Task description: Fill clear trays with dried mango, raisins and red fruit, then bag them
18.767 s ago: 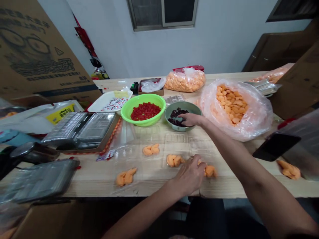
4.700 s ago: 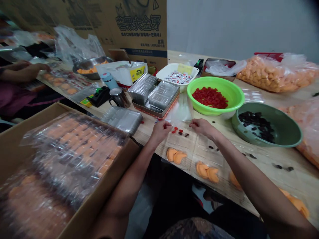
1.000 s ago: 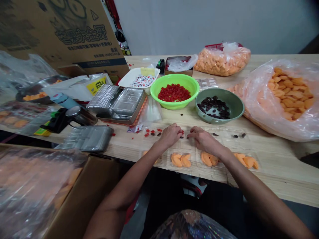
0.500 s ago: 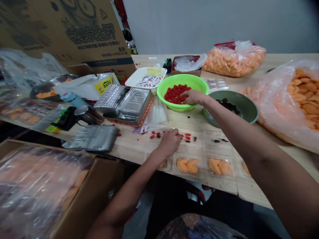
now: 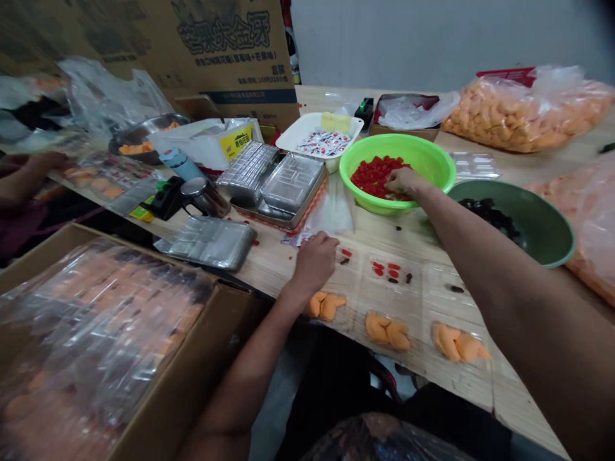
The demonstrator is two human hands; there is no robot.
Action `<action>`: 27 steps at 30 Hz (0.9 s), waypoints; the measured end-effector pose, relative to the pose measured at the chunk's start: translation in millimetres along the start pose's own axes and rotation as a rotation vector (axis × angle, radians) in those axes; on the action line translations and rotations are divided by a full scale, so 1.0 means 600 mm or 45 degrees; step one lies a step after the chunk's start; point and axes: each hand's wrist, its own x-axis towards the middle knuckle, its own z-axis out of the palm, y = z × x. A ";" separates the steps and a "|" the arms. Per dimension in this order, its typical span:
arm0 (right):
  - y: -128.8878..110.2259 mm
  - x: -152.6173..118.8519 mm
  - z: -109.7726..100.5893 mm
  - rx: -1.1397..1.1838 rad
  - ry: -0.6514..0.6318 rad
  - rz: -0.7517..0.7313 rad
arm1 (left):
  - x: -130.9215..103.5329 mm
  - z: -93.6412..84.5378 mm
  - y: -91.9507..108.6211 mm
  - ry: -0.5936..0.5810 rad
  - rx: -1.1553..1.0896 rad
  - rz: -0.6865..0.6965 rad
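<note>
My right hand (image 5: 406, 182) reaches into a bright green bowl (image 5: 435, 160), its fingers bent down among small red pieces (image 5: 377, 174). What the fingertips grip is partly hidden. My left hand (image 5: 314, 259) is over the left end of a row of clear plastic trays, fingers curled together; anything between them is out of sight. Close to it, a tray compartment holds red and dark pieces (image 5: 344, 257). Another tray holds several red pieces (image 5: 387, 269) and dark ones. Orange pieces (image 5: 388, 331) lie in the trays' near compartments.
A dark green bowl (image 5: 548, 221) of dark pieces stands at right. Behind are a white tray (image 5: 288, 137) of packets and a bag of orange pieces (image 5: 523, 118). Stacked clear trays (image 5: 293, 182), a steel mug (image 5: 206, 197) and an open carton (image 5: 235, 320) are leftward. A co-worker's hand (image 5: 36, 169) shows far left.
The view has swung left, so the table's things appear farther right. My left hand has moved leftward along the trays. My right hand stays in the green bowl. A co-worker's hand has come into view.
</note>
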 end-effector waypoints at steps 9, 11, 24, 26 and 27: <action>-0.017 -0.112 -0.069 1.236 0.076 0.084 | -0.037 0.011 -0.035 0.150 -0.406 0.039; -0.015 -0.173 -0.065 1.371 -0.040 -0.090 | -0.011 0.012 0.002 0.248 -0.870 -0.081; 0.117 -0.391 0.023 2.081 -0.241 0.126 | 0.090 0.063 0.205 -0.449 -2.167 -0.376; 0.135 -0.405 0.020 2.243 -0.252 0.206 | 0.090 0.069 0.205 -0.483 -2.168 -0.439; 0.143 -0.412 0.018 2.286 -0.243 0.235 | 0.090 0.071 0.204 -0.461 -2.109 -0.466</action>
